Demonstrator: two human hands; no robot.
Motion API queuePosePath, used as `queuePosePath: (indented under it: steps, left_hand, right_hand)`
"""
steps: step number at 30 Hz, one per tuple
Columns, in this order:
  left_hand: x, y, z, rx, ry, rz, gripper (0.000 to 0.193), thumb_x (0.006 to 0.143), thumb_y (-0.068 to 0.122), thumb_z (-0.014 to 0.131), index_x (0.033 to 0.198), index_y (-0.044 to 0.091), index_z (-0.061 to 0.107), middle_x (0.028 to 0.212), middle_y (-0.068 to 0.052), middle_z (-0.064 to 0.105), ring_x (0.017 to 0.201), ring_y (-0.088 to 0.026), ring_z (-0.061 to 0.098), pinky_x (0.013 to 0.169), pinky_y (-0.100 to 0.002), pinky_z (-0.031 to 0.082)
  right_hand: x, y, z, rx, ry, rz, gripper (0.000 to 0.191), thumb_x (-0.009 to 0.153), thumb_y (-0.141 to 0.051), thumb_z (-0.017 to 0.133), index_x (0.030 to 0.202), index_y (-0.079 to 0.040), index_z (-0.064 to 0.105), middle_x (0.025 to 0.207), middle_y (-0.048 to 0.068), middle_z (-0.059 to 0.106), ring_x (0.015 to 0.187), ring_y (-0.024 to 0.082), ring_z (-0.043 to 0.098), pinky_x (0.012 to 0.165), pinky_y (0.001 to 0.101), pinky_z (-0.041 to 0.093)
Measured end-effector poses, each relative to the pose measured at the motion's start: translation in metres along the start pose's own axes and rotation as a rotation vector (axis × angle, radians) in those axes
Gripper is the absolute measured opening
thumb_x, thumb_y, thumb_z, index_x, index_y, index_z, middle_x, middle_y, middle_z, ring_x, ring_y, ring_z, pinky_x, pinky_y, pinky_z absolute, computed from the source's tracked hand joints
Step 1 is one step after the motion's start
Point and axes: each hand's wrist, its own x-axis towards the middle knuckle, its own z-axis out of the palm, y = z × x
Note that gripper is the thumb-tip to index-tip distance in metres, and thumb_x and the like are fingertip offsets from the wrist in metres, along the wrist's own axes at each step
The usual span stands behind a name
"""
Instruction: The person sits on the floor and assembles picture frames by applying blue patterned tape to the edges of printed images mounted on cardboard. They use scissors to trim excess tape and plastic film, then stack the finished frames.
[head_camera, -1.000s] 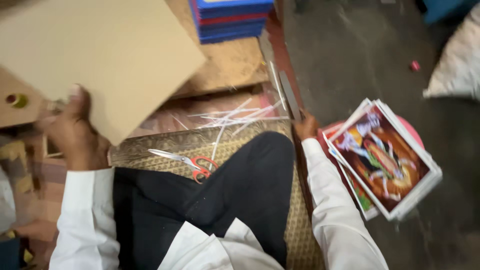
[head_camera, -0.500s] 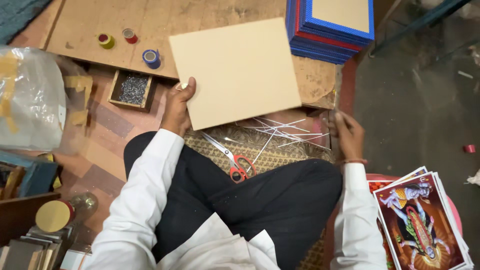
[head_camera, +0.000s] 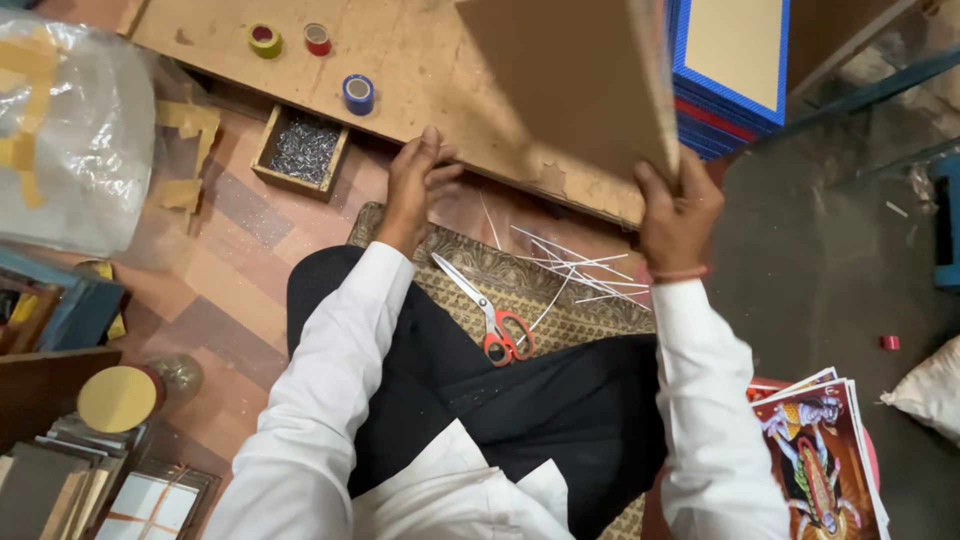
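My right hand (head_camera: 678, 212) grips the lower edge of a brown cardboard sheet (head_camera: 570, 80) and holds it up, tilted, over the wooden board (head_camera: 420, 70). My left hand (head_camera: 415, 180) holds nothing; its fingers are loosely spread near the board's front edge. Between my hands, red-handled scissors (head_camera: 490, 318) lie on a patterned mat (head_camera: 530, 275) beside thin white strips (head_camera: 575, 270). I sit cross-legged in black trousers and white sleeves.
Three tape rolls (head_camera: 312, 42) sit on the board. A small wooden box of nails (head_camera: 302, 150) lies on the floor. Blue-edged frames (head_camera: 735, 75) are stacked at the back right. Colourful prints (head_camera: 820, 455) lie by my right arm. A plastic-wrapped bundle (head_camera: 65, 130) is on the left.
The cardboard sheet passed from my left hand to my right and now stands tilted up on the right. My left hand let go and dropped to the board's edge.
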Motion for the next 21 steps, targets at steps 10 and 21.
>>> queuePosePath:
  steps: [10, 21]
  left_hand:
    - [-0.002, -0.015, -0.008, -0.193, 0.357, -0.404, 0.041, 0.093, 0.014, 0.062, 0.127, -0.007, 0.061, 0.118, -0.023, 0.069, 0.098, -0.039, 0.073, 0.076, -0.047, 0.066]
    - [-0.014, -0.022, 0.006, 0.687, 0.341, 0.190, 0.040, 0.090, 0.014, 0.072, 0.128, 0.003, 0.071, 0.116, -0.017, 0.078, 0.107, -0.034, 0.077, 0.094, -0.046, 0.060]
  right_hand:
    - [-0.061, 0.057, 0.115, -0.602, -0.184, -0.133, 0.046, 0.069, -0.001, 0.082, 0.114, -0.008, 0.076, 0.127, 0.021, 0.068, 0.118, 0.039, 0.062, 0.099, 0.0438, 0.053]
    - [-0.083, 0.077, 0.112, -0.438, -0.037, 0.295, 0.041, 0.084, -0.008, 0.079, 0.124, -0.005, 0.072, 0.117, 0.020, 0.073, 0.102, 0.036, 0.072, 0.088, 0.0419, 0.058]
